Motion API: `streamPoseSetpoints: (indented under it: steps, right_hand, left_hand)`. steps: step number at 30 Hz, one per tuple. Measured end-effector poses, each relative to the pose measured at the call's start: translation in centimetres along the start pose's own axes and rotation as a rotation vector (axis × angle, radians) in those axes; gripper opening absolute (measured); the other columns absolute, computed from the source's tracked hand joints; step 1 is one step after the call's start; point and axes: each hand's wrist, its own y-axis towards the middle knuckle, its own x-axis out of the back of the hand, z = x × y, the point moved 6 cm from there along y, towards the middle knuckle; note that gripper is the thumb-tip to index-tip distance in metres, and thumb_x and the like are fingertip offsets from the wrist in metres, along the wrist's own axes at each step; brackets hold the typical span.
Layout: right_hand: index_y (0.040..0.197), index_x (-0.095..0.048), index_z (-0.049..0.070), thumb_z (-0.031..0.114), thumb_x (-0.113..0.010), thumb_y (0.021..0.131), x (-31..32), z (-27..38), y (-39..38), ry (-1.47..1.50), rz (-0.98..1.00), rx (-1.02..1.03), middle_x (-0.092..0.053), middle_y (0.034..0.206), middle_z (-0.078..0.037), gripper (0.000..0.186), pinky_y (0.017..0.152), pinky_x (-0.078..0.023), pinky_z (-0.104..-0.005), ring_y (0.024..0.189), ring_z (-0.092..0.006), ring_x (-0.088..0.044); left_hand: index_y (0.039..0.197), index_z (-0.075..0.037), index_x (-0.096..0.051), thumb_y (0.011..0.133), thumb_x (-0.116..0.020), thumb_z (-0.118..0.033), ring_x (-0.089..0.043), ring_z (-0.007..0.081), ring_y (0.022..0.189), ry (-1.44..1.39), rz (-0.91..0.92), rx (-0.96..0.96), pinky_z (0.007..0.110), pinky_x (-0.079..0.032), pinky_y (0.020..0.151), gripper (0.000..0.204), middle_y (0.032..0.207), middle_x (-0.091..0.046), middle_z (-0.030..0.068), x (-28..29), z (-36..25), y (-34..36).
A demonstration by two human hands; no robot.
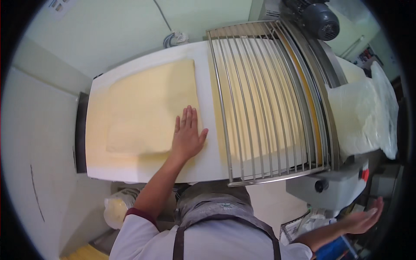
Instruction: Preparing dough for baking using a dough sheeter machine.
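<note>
Left hand (187, 136): lies flat, palm down, on the right margin of the dough sheet (147, 108); open, fingers nearly side by side, thumb spread apart past the sheet's edge. Far left: see dark end panel (81, 134) at the left end of the white bed (208, 160). Below the bed: see bagged container (115, 212) with yellowish contents. Dough sheet: lies flat on the left part of the bed; pale yellow, roughly rectangular. Right of the sheet: see metal bar guard (279, 177), spanning the bed. Through the bars: see pale yellow layer (268, 99); cannot tell whether dough or residue. Along the guard's right side: see curved yellow strip (310, 104). Above, at the rear: see dark motor (323, 22). Farther right: see clear plastic bag (368, 112), bulky and creased; below it, grey housing (338, 193) with black knob (320, 186). Right hand (365, 219): hangs near the housing, open, palm turned upward.
</note>
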Motion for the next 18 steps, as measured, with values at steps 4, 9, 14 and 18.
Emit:
streamPoseSetpoints:
  steps: [4, 9, 14, 18]
  right_hand:
    - [0.118, -0.058, -0.005, 0.028, -0.046, 0.1, -8.2, -24.1, 2.4, 0.346, 0.469, -0.603, -0.062, 0.116, -0.016, 0.039, 0.1, -0.041, -0.0356, 0.11, -0.0245, -0.057]
    - [0.103, -0.06, 0.001, 0.041, -0.04, 0.1, -20.4, -28.4, -4.2, 0.799, 1.208, -0.715, -0.06, 0.095, -0.009, 0.044, 0.086, -0.045, -0.0345, 0.088, -0.0196, -0.058]
    - [0.104, -0.058, 0.004, 0.042, -0.038, 0.1, -20.2, -27.7, -7.1, 1.27, 1.081, -0.9, -0.056, 0.085, -0.006, 0.043, 0.079, -0.045, -0.0314, 0.081, -0.0167, -0.055]
    - [0.126, -0.051, 0.003, 0.041, -0.041, 0.098, -22.2, -32.3, -8.7, 1.47, 1.202, -1.12, -0.058, 0.117, -0.011, 0.048, 0.093, -0.046, -0.0371, 0.105, -0.0222, -0.057]
  left_hand:
    - [0.147, 0.004, -0.018, 0.093, -0.042, -0.041, -0.015, 0.0324, 0.144, 0.007, -0.029, 0.014, 0.049, -0.011, 0.116, 0.074, 0.153, -0.019, 0.0216, 1.0, -0.9, -0.8]
    - [0.147, 0.002, -0.02, 0.092, -0.047, -0.036, -0.017, 0.0338, 0.143, 0.009, -0.117, 0.147, 0.05, -0.014, 0.115, 0.072, 0.153, -0.021, 0.022, -0.4, -3.9, -6.6]
    - [0.146, 0.0, -0.024, 0.091, -0.053, -0.024, -0.023, 0.0365, 0.141, -0.287, -0.355, 0.293, 0.048, -0.017, 0.113, 0.067, 0.151, -0.025, 0.0224, -1.0, -10.6, -18.9]
    - [0.138, 0.002, -0.037, 0.087, -0.059, -0.012, -0.035, 0.0399, 0.133, -0.438, -0.661, 0.5, 0.046, -0.026, 0.11, 0.058, 0.14, -0.041, 0.0232, -1.9, -17.6, -27.4]
